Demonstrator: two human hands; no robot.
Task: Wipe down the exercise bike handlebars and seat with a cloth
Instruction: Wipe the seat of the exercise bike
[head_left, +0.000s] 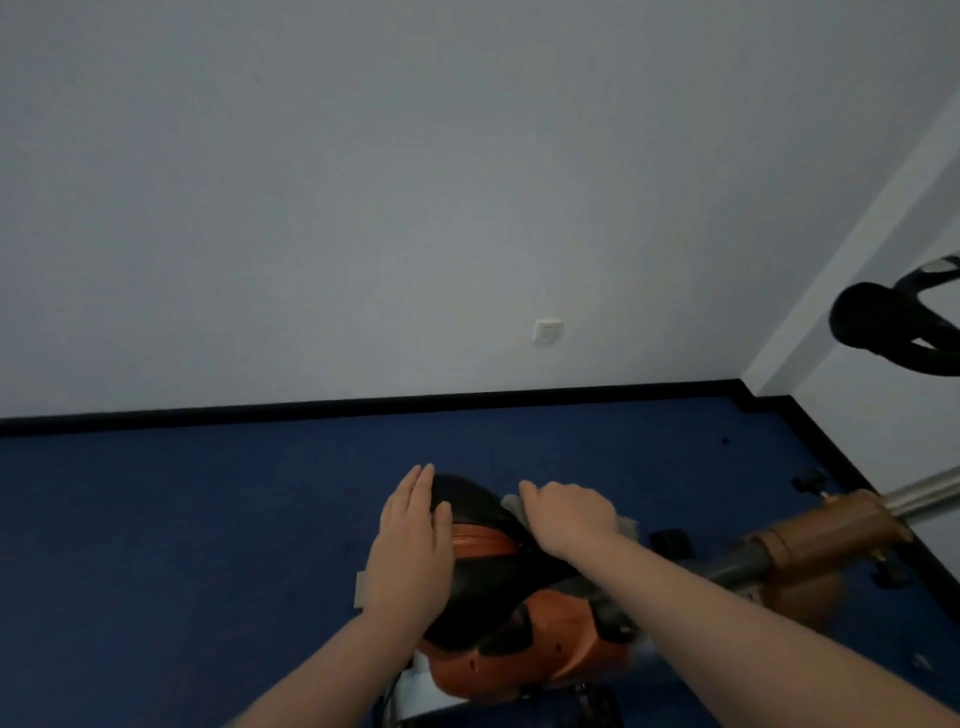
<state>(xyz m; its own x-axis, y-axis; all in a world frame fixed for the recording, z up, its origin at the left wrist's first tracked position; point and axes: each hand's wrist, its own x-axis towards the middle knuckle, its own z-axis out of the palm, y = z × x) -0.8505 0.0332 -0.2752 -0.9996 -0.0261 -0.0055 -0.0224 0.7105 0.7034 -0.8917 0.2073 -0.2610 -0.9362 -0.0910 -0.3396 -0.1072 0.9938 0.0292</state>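
Observation:
The black and orange bike seat (475, 506) sits low in the middle of the view. My left hand (413, 530) lies flat on its left side, fingers together and extended. My right hand (569, 514) presses a grey cloth (626, 527) onto the seat's right side; only the cloth's edges show from under the hand. The black handlebars (883, 332) reach in from the right edge, well away from both hands.
The bike's orange-brown frame and silver post (831, 530) run off to the right. Blue carpet (182, 519) covers the floor up to a black skirting board. A white wall with a socket (548, 331) stands behind. A small black part (808, 480) lies on the carpet.

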